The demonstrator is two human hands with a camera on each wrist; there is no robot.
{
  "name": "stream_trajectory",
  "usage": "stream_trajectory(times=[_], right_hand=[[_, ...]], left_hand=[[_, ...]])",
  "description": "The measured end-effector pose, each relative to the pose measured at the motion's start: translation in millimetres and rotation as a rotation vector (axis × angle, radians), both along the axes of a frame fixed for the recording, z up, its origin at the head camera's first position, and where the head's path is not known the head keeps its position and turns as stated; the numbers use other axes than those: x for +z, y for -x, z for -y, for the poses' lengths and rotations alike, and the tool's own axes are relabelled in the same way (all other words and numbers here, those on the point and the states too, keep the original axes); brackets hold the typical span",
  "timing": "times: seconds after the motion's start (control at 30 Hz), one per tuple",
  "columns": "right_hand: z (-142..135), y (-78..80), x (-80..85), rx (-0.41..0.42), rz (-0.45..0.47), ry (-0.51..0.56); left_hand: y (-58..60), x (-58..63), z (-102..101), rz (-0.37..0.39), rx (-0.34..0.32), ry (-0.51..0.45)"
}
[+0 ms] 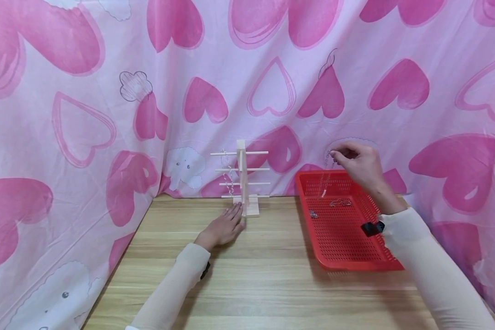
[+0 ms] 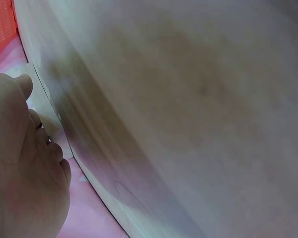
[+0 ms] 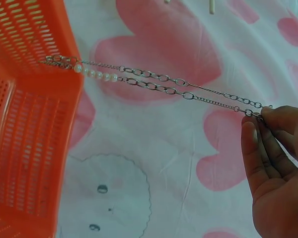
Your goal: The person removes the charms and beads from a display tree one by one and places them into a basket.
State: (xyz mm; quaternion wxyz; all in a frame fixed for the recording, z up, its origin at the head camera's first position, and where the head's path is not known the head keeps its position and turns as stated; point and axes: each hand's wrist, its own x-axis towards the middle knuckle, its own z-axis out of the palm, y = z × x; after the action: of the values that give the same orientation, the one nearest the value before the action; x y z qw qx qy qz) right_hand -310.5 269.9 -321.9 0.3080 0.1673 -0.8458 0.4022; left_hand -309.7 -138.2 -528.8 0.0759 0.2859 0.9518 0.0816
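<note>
My right hand (image 1: 358,165) pinches one end of a silver chain necklace (image 3: 159,84) between thumb and fingers. A row of white pearl beads (image 3: 97,74) shows along the necklace, which hangs down over the back left rim of a red plastic basket (image 1: 326,266). My left hand (image 1: 224,225) lies with its fingers extended at the base of a wooden rack (image 1: 242,178) with several pegs. On the rack's left side hangs another necklace (image 1: 228,176) from the top peg. In the left wrist view, the hand (image 2: 30,163) is beside the pale wooden base.
Inside the basket lie a chain (image 1: 340,202) near the back and a small silver bundle (image 1: 313,214) at the left side. The wooden table (image 1: 255,284) meets a pink heart-patterned cloth (image 1: 206,101) behind the rack and along both sides.
</note>
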Motion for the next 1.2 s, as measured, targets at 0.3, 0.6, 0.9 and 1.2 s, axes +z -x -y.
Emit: stream_trajectory(times=[0.3, 0.6, 0.9, 1.2], right_hand=[[-18, -3.4, -5.8, -0.046, 0.035, 0.031], [-31, -7.5, -13.9, -0.097, 0.099, -0.02], [-40, -8.3, -26.8, -0.109, 0.16, -0.1], [-51, -4.1, -49.1, -0.091, 0.261, -0.201]], left_hand=[[1.0, -1.5, 0, -0.012, -0.004, 0.012], [2.8, -6.2, 1, -0.018, -0.007, -0.01], [2.7, -5.3, 2, -0.01, 0.002, -0.014], [0.1, -1.4, 1, -0.016, -0.003, 0.001]])
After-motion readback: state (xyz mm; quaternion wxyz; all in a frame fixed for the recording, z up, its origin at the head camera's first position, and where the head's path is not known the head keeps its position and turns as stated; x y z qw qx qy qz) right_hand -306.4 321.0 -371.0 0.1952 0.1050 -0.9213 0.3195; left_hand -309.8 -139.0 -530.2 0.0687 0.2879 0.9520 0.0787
